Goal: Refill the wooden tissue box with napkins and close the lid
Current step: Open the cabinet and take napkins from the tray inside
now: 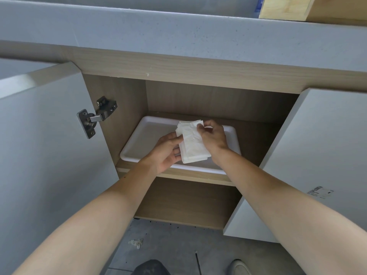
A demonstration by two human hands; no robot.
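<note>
Past the open cabinet door point(49, 145), our left hand point(165, 150) cups the stack of napkins point(193, 143) from below, over the white tray point(143, 133) on the shelf point(178, 176). Our right hand point(213, 135) pinches its far edge. Refilling is all ahead, we judge. The wooden piece point(286, 8) far right on the desk point(178, 30) may be the box.

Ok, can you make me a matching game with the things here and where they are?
Things
1. stack of white paper napkins
2. white plastic tray
3. grey metal hinge
4. pale wooden box

Places
A. up on the grey counter
B. on the wooden cabinet shelf
C. fixed to the open left cabinet door
D. held between the left hand and right hand

Pairs: 1-D, 2-B, 3-C, 4-A
</note>
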